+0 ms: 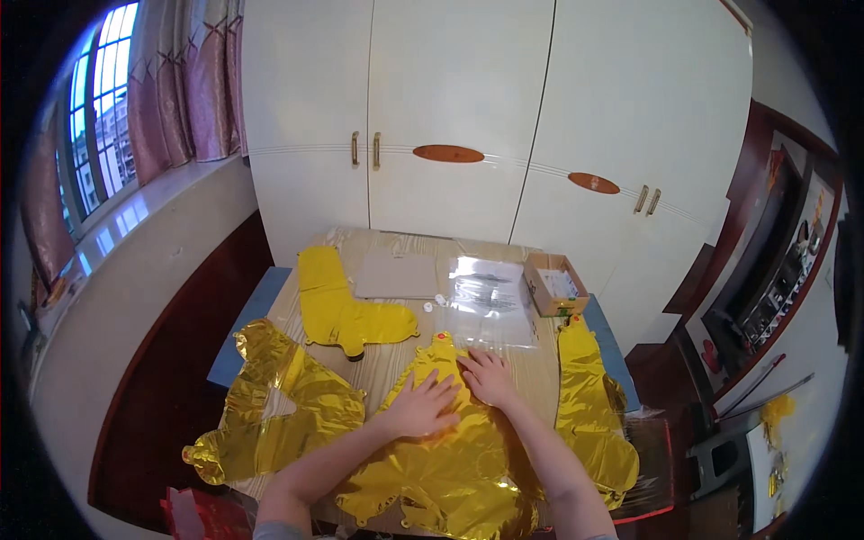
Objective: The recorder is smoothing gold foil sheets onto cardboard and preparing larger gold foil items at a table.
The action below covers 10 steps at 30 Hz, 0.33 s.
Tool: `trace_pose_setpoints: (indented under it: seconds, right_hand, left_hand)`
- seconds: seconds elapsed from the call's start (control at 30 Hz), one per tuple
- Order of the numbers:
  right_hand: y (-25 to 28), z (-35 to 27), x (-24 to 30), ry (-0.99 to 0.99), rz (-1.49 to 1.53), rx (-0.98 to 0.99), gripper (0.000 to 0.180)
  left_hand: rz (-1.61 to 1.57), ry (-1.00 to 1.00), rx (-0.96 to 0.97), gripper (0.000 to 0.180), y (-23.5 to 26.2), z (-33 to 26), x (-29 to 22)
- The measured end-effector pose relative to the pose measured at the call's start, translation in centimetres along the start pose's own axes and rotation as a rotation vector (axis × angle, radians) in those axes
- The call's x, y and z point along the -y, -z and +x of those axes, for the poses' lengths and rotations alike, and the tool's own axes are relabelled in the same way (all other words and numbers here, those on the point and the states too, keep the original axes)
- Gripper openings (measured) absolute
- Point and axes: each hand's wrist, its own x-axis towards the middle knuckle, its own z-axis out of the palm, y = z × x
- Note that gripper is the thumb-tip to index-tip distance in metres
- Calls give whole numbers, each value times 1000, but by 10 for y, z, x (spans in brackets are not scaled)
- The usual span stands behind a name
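A flat gold foil balloon point(468, 450) lies in front of me at the near edge of the table, wrinkled and shiny. My left hand point(420, 407) rests on its upper part, palm down with fingers spread. Farther up and to the right, my right hand point(487, 376) lies flat near the balloon's narrow far end, fingers apart. Neither hand grips anything. To the left is another gold foil balloon point(310, 405) with a gap through its middle. Behind that lies an L-shaped yellow foil balloon point(324, 297). A long gold foil balloon point(585, 405) sits along the right side.
The wood-grain table point(427, 236) stands against a white wardrobe point(459, 81). At its back are a grey-beige flat board point(396, 276), a clear plastic sheet point(490, 306) and a small cardboard box point(541, 294). A grey stool point(723, 454) stands at right.
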Motion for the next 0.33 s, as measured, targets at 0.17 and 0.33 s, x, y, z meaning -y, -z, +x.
trace_pose_setpoints:
  seconds: [0.17,0.33]
  right_hand:
    - [12,13,13,60,7,-83,44]
    - [6,73,74,213,94,193,58]
  left_hand:
    - [29,150,-378,46,22,2,100]
    - [-218,644,-113,42,38,-15,215]
